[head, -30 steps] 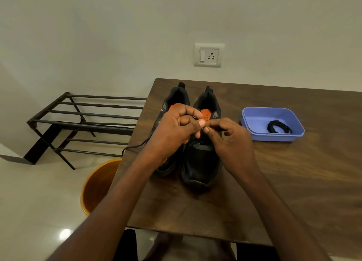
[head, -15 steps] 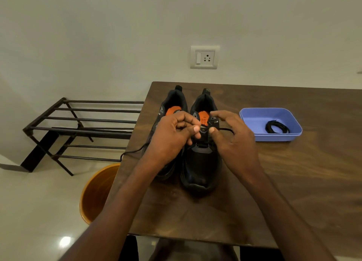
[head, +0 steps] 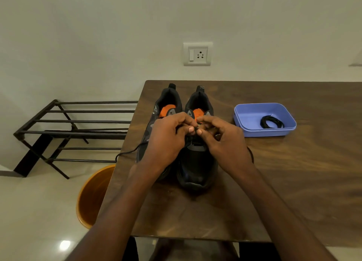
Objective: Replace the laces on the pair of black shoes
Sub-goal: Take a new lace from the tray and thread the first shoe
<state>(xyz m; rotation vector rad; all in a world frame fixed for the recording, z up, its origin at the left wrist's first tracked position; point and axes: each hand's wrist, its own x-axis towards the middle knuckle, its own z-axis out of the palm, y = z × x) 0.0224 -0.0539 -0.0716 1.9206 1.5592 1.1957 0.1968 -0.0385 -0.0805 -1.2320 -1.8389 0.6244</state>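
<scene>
Both hands are working right over the right-hand shoe point(head: 196, 162), which sits toe-toward-us beside its partner, the left-hand shoe point(head: 166, 106), on the wooden table point(head: 293, 182). The left hand point(head: 166, 141) has its fingers curled in, thumb and forefinger pinched on a bit of black lace point(head: 193, 137) at the eyelets. The right hand point(head: 225, 141) mirrors it, fingertips closed tight on the same spot, though exactly how much lace each one has is hidden under the knuckles.

A loose tail of that lace point(head: 127, 153) trails off the table's left edge, so this looks like threading or pulling through near the top of the shoe (which of the two, I can't say from here).

To do this well, I'd judge: keep the pinch close to the lace tip so it stays stiff, steady the eyelet flap with the other fingers, and draw the slack through evenly so both ends come out matched. Watch that dangling tail, since a snag on the table edge would tug the shoe.

Off to the right, a coiled black lace point(head: 271, 121) waits in the blue tray point(head: 246, 112), well apart from the shoes, presumably for the other one.
</scene>
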